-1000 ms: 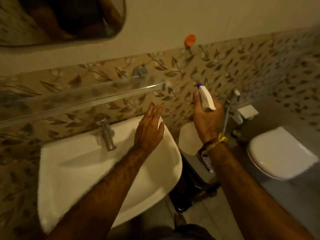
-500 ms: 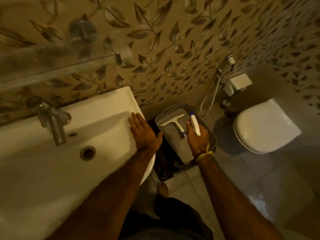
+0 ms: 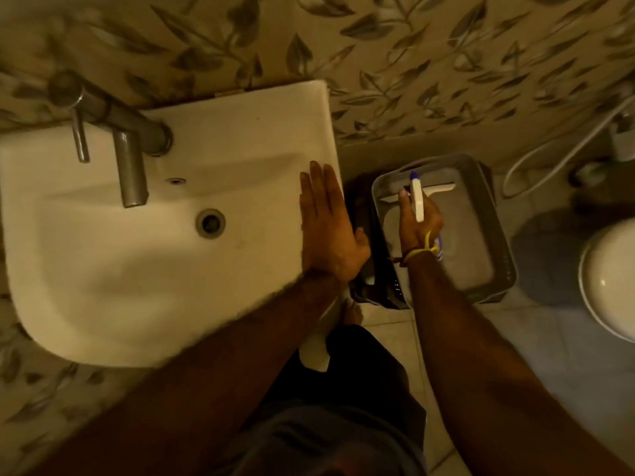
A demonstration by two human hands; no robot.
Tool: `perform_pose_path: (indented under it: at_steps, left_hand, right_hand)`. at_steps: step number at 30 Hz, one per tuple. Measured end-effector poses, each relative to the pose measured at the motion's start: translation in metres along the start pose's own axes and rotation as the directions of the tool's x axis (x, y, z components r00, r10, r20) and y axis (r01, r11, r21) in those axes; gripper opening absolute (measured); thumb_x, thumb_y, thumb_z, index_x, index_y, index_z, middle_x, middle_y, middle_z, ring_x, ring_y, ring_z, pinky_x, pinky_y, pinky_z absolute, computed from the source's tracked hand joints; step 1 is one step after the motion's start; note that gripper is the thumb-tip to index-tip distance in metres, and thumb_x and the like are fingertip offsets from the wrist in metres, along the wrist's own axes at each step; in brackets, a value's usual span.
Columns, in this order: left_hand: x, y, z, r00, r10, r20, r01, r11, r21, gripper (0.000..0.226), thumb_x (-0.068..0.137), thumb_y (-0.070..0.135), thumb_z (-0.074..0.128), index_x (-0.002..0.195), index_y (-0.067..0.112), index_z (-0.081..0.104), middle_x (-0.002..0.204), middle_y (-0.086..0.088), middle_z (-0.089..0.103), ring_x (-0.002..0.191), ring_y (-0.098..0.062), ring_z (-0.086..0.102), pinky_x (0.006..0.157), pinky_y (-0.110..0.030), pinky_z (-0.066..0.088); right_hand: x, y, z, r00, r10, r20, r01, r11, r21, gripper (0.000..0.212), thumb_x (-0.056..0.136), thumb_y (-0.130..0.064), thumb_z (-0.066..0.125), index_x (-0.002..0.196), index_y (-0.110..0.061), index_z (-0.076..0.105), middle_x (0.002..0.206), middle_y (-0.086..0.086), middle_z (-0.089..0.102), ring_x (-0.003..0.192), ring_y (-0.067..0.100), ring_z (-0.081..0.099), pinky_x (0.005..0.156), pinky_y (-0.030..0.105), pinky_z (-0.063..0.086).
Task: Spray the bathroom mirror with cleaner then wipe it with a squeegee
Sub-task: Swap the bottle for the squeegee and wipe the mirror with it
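Forearms nearest, reaching down and forward from the bottom edge, dark shorts and a bare foot between them. Left hand (image 3: 330, 231) flat, fingers (image 3: 318, 190) straight and together, palm down on the right rim of the white washbasin (image 3: 154, 269), holding nothing. Right hand (image 3: 420, 223) just beside it and lower, over the grey tray (image 3: 500, 235) standing on a dark stool beside the basin, yellow thread tied at the wrist. Fingers of that hand wrapped around the white spray bottle (image 3: 417, 199), blue nozzle pointing away toward the wall, bottle body mostly hidden below the palm. White squeegee (image 3: 436, 188) on the tray floor directly beyond the knuckles, blade running left to right across the tray's far end, handle apparently coming back toward the wrist but covered by the hand and bottle, so its exact lie not readable. Likely step: sprayer to be set down in the tray, squeegee to be taken up. Right hand clearly the nearer one, squeegee ahead of its fingertips and slightly below, blade's long axis crosswise to the forearm; short reach forward once the bottle is released. Further off, steel tap (image 3: 130, 159) at the basin's back, leaf-patterned tiles, white hose and toilet edge at far right. Mirror out of view.
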State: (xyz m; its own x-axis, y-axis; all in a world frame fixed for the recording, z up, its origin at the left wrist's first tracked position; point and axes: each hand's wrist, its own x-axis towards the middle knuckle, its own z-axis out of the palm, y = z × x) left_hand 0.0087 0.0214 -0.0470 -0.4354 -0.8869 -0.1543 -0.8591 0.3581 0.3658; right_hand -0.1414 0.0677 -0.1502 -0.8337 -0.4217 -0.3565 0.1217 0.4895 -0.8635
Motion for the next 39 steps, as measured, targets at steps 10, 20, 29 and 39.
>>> perform_pose_path:
  at_steps: [10,20,29,39]
  left_hand:
    - [-0.003,0.006,-0.005,1.0,0.015,0.015,-0.016,0.996,0.089,0.112,0.08,0.036,0.072,0.158,0.0,-0.001,0.165,-0.025,-0.004,0.152,-0.044,-0.005,0.123,-0.054,0.017]
    - [-0.003,0.009,0.006,0.984,0.166,-0.062,-0.144,0.951,0.272,0.081,0.085,0.009,0.041,0.159,0.003,0.01,0.162,-0.033,0.003,0.15,-0.05,0.001,0.12,-0.062,0.011]
    - [0.001,0.005,0.009,0.982,0.185,-0.039,-0.16,0.922,0.351,0.077,0.083,0.009,0.066,0.153,0.012,0.036,0.162,-0.032,0.001,0.151,-0.048,0.0,0.122,-0.06,0.009]
    - [0.003,-0.001,0.01,0.976,0.198,-0.086,-0.167,0.945,0.28,0.068,0.075,-0.001,0.069,0.14,0.014,0.054,0.163,-0.031,0.004,0.151,-0.048,0.002,0.121,-0.058,0.006]
  right_hand:
    - [-0.006,0.033,-0.034,0.991,0.117,0.065,-0.112,0.991,-0.072,0.065,0.08,-0.005,0.075,0.141,-0.01,0.051,0.119,0.007,0.066,0.104,0.016,0.062,0.094,0.029,0.052]
    - [0.004,0.072,-0.046,0.976,0.215,-0.037,-0.2,0.809,-0.553,0.033,0.092,-0.017,0.055,0.123,-0.006,0.059,0.117,0.023,0.062,0.108,0.044,0.059,0.093,0.049,0.05]
    - [0.045,0.087,-0.044,0.967,0.256,0.004,-0.177,0.683,-0.709,0.038,0.102,-0.027,0.043,0.125,0.002,0.053,0.127,0.027,0.056,0.12,0.045,0.052,0.1,0.051,0.042]
    - [0.038,0.038,-0.059,0.981,0.194,-0.004,-0.153,0.764,-0.627,0.031,0.103,-0.019,0.043,0.124,0.003,0.051,0.126,0.026,0.056,0.117,0.044,0.056,0.097,0.047,0.044]
